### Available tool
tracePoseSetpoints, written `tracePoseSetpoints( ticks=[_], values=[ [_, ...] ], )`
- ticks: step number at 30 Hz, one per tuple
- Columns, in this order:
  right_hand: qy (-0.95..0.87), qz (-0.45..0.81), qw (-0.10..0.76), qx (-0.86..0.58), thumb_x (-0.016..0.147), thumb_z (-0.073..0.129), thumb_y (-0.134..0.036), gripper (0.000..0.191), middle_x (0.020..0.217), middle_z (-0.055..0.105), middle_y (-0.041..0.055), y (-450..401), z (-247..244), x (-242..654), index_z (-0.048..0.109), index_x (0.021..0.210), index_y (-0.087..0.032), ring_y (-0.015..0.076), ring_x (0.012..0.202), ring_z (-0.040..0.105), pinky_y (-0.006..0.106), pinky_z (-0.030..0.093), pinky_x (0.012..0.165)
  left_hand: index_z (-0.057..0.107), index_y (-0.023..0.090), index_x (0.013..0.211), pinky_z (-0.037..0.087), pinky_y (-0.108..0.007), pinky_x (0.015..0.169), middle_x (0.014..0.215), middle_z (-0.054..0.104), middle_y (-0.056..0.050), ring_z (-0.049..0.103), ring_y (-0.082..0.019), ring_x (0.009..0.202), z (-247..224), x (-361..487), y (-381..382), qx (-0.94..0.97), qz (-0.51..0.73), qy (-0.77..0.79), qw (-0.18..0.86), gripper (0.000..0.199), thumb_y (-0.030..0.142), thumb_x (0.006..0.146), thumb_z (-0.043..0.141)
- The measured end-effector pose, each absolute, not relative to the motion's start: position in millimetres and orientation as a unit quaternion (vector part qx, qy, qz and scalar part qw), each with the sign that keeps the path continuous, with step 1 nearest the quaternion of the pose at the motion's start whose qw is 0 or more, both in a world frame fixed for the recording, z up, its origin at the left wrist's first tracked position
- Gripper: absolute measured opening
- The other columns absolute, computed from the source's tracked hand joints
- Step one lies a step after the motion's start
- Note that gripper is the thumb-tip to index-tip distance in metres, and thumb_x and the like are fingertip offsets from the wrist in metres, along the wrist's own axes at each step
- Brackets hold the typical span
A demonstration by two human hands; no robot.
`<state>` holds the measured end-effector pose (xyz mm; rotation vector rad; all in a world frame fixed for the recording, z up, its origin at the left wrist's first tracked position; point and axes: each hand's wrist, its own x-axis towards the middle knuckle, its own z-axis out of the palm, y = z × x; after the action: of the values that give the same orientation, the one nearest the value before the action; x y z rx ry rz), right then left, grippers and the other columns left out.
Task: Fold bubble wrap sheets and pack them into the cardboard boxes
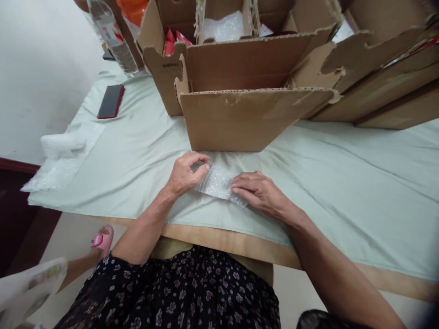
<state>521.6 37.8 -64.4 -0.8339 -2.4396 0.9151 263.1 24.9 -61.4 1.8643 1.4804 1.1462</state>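
A small piece of clear bubble wrap (219, 181) lies on the pale green cloth (343, 192) in front of me. My left hand (188, 172) pinches its left end between thumb and forefinger. At the right end, my right hand (257, 189) has its fingers and thumb closed on the edge of the same piece. Whether anything is wrapped inside it I cannot tell. Just beyond my hands stands an open cardboard box (226, 121), its front wall facing me.
More cardboard boxes (380, 87) stand behind and to the right, some holding red packets and bubble wrap. A phone (110, 101), a clear plastic bottle (115, 41) and a bubble wrap pile (58, 157) are on the left. Another person's foot in a pink slipper (104, 238) shows below.
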Motion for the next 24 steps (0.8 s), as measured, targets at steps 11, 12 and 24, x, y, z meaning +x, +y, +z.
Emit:
tracePoseSetpoints(
  ticks=[11,12,24],
  values=[
    [-0.603,0.641,0.228,-0.417,0.086,0.074,-0.065,0.047,0.065,0.058,-0.0006,43,-44,536,0.069,0.079,-0.018,0.0106,0.057,0.048,0.025,0.038,0.055,0.08,0.021,0.107,0.055,-0.04,0.097,0.109,0.081,-0.009,0.074,-0.026,0.104,-44,249,22,0.75,0.368,0.427,0.347,0.033,0.044,0.083,0.08],
    [-0.585,0.653,0.233,-0.422,0.084,0.076,-0.066,0.049,0.063,0.056,-0.0012,43,-44,538,0.069,0.078,-0.018,0.0098,0.055,0.046,0.025,0.035,0.053,0.08,0.021,0.102,0.055,-0.038,0.093,0.102,0.082,-0.008,0.074,-0.024,0.098,-45,252,21,0.747,0.369,0.429,0.349,0.024,0.038,0.085,0.078],
    [-0.442,0.437,0.607,-0.494,0.074,0.083,-0.039,0.018,0.068,0.064,0.0028,58,-39,547,0.07,0.07,-0.027,0.0173,0.059,0.054,0.034,0.04,0.053,0.064,0.017,0.072,0.034,-0.021,0.051,0.062,0.054,0.004,0.044,-0.008,0.055,-43,263,20,0.491,0.397,0.544,0.553,0.031,0.044,0.079,0.078]
  ],
)
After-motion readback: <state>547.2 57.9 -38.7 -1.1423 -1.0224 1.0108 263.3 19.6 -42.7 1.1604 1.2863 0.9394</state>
